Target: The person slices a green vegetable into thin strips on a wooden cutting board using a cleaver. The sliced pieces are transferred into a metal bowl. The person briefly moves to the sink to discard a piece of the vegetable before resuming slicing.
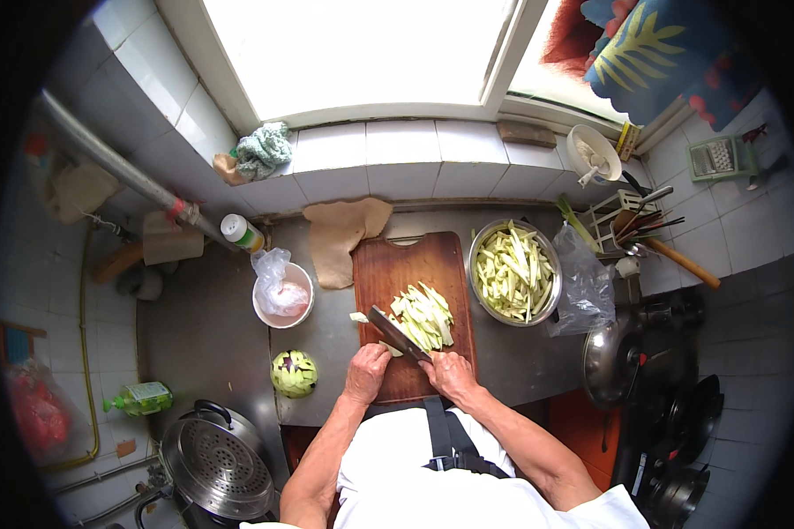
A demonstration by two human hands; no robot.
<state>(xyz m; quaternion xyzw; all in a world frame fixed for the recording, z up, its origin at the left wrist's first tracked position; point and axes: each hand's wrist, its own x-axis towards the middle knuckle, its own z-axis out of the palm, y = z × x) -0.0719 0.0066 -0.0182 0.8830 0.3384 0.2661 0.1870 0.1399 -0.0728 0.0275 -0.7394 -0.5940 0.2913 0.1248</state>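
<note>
On a wooden cutting board (407, 264) lies a pile of pale green vegetable strips (427, 317). My right hand (451, 373) grips the handle of a kitchen knife (397, 332), whose blade points up and left beside the pile. At the board's left side, my left hand (368, 371) has its fingers curled at a small pale vegetable piece (390, 348) near the blade. Another piece (358, 317) lies at the board's left edge. Right of the board, a metal bowl (558, 291) holds many such strips. A partly peeled round vegetable (294, 373) rests on the counter to the left.
A white bowl (257, 311) with a plastic bag, a shaker bottle (241, 231) and a brown cloth (334, 231) stand or lie behind on the left. A steamer pot (218, 463) is at lower left. A clear plastic bag (583, 284) and lidded pan (609, 370) are on the right.
</note>
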